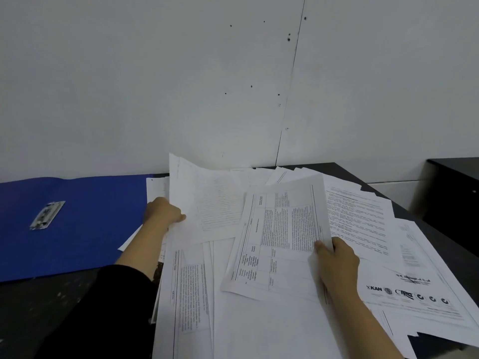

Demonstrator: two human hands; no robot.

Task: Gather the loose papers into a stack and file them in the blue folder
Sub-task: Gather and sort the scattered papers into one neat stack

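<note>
Several loose printed papers point(363, 229) lie fanned across the right half of a dark table. My left hand point(163, 212) grips the left edge of a sheet point(207, 198) that is lifted and curls up toward the wall. My right hand point(337, 263) pinches the right edge of a sheet with a printed table point(280, 242), raised slightly above the pile. The blue folder point(85, 224) lies open and flat to the left, its metal clip point(48, 215) showing. A paper corner overlaps the folder's right edge.
The dark table point(51, 314) runs up against a white wall point(233, 73). A dark cabinet point(453, 193) stands at the far right beyond the table edge. More sheets point(194, 307) lie near me at the front.
</note>
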